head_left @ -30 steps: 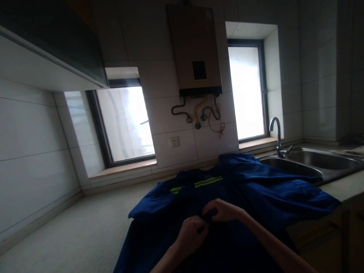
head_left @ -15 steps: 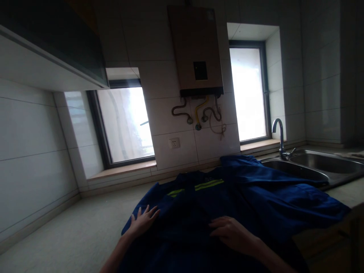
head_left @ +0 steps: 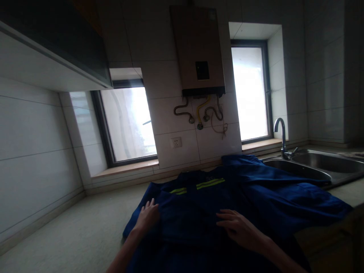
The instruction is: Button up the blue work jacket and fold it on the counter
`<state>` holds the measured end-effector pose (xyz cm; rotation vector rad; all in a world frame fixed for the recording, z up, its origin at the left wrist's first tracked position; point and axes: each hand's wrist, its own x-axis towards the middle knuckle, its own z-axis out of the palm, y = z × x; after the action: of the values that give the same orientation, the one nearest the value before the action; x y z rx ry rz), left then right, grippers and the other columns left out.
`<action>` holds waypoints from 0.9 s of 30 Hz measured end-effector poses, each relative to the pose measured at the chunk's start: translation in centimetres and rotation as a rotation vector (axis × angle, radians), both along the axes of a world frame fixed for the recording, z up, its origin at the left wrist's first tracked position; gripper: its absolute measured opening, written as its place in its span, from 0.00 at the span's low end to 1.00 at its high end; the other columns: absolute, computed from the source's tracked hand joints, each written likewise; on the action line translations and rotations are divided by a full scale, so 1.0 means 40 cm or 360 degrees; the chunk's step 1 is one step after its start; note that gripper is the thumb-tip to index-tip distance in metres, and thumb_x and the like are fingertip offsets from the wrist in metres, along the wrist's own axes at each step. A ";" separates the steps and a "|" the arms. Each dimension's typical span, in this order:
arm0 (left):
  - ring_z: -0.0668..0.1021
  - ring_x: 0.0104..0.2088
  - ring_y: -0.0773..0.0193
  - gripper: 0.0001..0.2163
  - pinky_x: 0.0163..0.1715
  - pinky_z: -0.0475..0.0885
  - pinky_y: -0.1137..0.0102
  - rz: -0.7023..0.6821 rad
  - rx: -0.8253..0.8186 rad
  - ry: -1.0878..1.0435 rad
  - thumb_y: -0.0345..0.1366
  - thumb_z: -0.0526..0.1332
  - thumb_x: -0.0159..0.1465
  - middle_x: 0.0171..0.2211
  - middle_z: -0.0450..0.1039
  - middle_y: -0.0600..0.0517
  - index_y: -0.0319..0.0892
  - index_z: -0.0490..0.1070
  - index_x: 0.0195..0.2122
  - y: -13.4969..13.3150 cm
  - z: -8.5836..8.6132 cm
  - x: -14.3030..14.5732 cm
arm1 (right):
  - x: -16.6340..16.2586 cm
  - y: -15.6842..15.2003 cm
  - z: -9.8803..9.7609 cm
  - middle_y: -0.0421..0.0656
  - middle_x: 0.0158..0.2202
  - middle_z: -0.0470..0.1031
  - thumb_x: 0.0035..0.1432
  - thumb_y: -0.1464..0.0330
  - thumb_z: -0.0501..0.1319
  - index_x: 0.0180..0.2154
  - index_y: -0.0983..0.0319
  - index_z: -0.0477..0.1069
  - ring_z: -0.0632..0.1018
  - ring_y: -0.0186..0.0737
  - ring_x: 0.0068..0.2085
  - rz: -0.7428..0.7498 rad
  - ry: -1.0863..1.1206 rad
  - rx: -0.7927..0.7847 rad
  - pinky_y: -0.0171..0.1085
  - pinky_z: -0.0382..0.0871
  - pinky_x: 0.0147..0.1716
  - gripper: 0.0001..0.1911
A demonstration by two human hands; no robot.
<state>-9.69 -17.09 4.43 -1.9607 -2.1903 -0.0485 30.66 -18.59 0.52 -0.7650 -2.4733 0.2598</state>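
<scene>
A dark blue work jacket (head_left: 193,212) with yellow-green striped bands across its chest lies spread over the counter. One of its sleeves (head_left: 295,201) stretches right, close to the sink. My left hand (head_left: 148,215) rests on the jacket's left part, fingers pointing away from me and closer together, nothing visible in them. Over the jacket's right front is my right hand (head_left: 241,229), its fingers stretched out and slightly apart. Whether its fingertips press on the cloth is too dark to tell. The lower part of the jacket fades into shadow near me.
A double steel sink (head_left: 327,161) with a tall faucet (head_left: 282,136) is set in the counter (head_left: 85,231) at right. A water heater (head_left: 199,49) with hoses hangs on the tiled wall, above a socket (head_left: 176,142). An overhead cabinet (head_left: 57,57) juts out at upper left.
My left hand has slid slightly right, its spread fingers drawing together. The jacket's left shoulder has shifted a little. My right hand has moved slightly right and up, its fingers a bit more apart.
</scene>
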 end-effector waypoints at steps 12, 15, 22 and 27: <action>0.46 0.64 0.36 0.36 0.59 0.48 0.42 -0.0765 -0.0226 -0.0376 0.54 0.47 0.62 0.65 0.41 0.36 0.32 0.49 0.64 -0.196 -0.093 0.544 | 0.018 0.044 -0.013 0.44 0.45 0.73 0.63 0.71 0.50 0.40 0.60 0.72 0.74 0.37 0.45 -0.0015 0.0258 -0.0217 0.35 0.67 0.47 0.12; 0.43 0.64 0.39 0.33 0.60 0.48 0.44 -0.0781 -0.0283 -0.0355 0.50 0.46 0.64 0.66 0.39 0.38 0.33 0.47 0.64 -0.192 -0.135 0.550 | 0.012 0.046 -0.018 0.45 0.42 0.73 0.62 0.74 0.48 0.40 0.60 0.70 0.74 0.37 0.41 -0.0054 0.0279 -0.0260 0.34 0.67 0.44 0.13; 0.45 0.63 0.37 0.28 0.58 0.52 0.42 -0.0919 -0.0298 -0.0279 0.47 0.46 0.65 0.65 0.41 0.39 0.41 0.50 0.64 -0.184 -0.120 0.540 | 0.011 0.056 -0.034 0.44 0.39 0.73 0.53 0.77 0.53 0.32 0.61 0.71 0.74 0.37 0.39 -0.0099 0.0328 -0.0269 0.34 0.66 0.42 0.11; 0.46 0.63 0.37 0.27 0.58 0.52 0.42 -0.0945 -0.0291 -0.0267 0.47 0.45 0.65 0.65 0.43 0.39 0.44 0.51 0.64 -0.190 -0.113 0.543 | 0.011 0.060 -0.029 0.44 0.38 0.74 0.48 0.78 0.54 0.29 0.63 0.72 0.74 0.37 0.40 -0.0085 0.0437 -0.0302 0.33 0.66 0.42 0.11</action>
<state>12.02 -24.70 -0.11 -2.7339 -1.6631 -0.1054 31.10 -16.18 -0.62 -0.8123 -2.1873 0.5486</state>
